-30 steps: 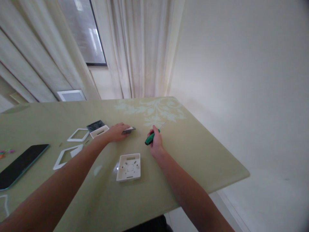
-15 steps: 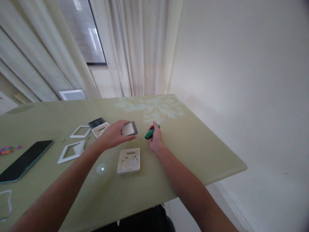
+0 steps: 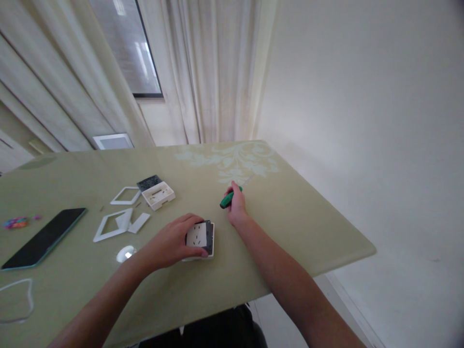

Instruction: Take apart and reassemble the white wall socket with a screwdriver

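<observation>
My left hand grips a wall socket insert, white-faced with plug slots and a dark grey frame. The insert lies over a white mounting box, most of which it hides. My right hand is wrapped round the green handle of a screwdriver, whose thin shaft points away to the upper right. To the left of my hands sits a second white mounting box, with a dark socket insert leaning behind it.
Two white cover frames and a white strip lie on the left of the table. Farther left are a black tablet-like slab, small colourful pieces and a white loop. The table's right edge borders a wall.
My left hand has brought the socket insert down and toward me, from above the table onto the nearer mounting box. My right hand with the screwdriver has hardly moved.
</observation>
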Tool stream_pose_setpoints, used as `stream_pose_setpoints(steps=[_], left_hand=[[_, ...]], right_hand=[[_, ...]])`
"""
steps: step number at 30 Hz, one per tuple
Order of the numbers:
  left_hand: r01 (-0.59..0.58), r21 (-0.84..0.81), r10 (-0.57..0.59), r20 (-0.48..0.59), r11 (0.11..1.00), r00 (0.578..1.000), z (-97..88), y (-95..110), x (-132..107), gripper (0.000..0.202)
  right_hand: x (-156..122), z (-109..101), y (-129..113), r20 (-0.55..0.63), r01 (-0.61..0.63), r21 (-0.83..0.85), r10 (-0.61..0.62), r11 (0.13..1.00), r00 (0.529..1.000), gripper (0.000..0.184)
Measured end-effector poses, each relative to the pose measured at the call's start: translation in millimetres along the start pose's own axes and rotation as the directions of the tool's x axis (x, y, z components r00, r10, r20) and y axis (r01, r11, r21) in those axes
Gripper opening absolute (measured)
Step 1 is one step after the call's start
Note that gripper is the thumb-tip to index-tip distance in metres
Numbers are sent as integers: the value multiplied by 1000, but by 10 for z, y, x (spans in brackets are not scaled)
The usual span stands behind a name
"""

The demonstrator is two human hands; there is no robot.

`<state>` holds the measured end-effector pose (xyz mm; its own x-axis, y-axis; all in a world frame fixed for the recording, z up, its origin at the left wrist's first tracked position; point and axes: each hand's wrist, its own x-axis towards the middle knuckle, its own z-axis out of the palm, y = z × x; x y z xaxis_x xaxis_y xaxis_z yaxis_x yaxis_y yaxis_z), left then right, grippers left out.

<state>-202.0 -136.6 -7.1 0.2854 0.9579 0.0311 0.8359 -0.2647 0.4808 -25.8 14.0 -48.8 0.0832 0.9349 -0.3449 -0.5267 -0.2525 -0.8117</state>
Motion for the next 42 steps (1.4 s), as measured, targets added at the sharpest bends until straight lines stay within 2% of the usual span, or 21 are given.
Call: stream_pose_setpoints(steps=[3, 6, 11, 14, 20, 23, 26, 31, 37, 42], left_hand=[[-36, 15, 37, -25, 999, 999, -19, 16, -37, 67], [-88, -15, 88, -9, 996, 996, 10, 1, -88, 78], [-27, -89, 27, -5, 996, 1000, 151, -64, -142, 77], [-53, -54, 50, -49, 997, 998, 244, -107, -161, 78], [-162, 61, 170, -157, 985, 973, 357, -162, -181, 76], [-194, 110, 211, -175, 975, 962, 408, -164, -168, 77], [-185, 119, 203, -169, 976, 964, 464, -144, -148, 79], [-152, 100, 167, -154, 983, 974, 493, -68, -115, 77], [-163, 70, 173, -162, 984, 971, 483, 7, -69, 71], [-166, 15, 167, -139, 986, 976, 464, 56, -35, 68]], right_hand=[[5, -4, -3, -4, -4, -8, 4, 1000, 1000, 38], [4, -6, -7, -8, -8, -11, 8, 1000, 1000, 38], [-18, 2, -10, -3, -7, -20, 7, 1000, 1000, 39], [-32, 13, -11, 0, -2, -19, 2, 1000, 1000, 38], [-32, 24, -6, -2, 10, -5, -10, 1000, 1000, 37], [-30, 22, 10, -3, 18, -1, -18, 1000, 1000, 37], [-33, 23, 26, 7, 22, 9, -22, 1000, 1000, 36], [-83, 47, 50, 71, 9, 77, -15, 997, 997, 40], [-290, 78, 130, 240, -112, 181, 67, 977, 969, 49], [-384, 83, 160, 285, -154, 205, 91, 967, 954, 49]])
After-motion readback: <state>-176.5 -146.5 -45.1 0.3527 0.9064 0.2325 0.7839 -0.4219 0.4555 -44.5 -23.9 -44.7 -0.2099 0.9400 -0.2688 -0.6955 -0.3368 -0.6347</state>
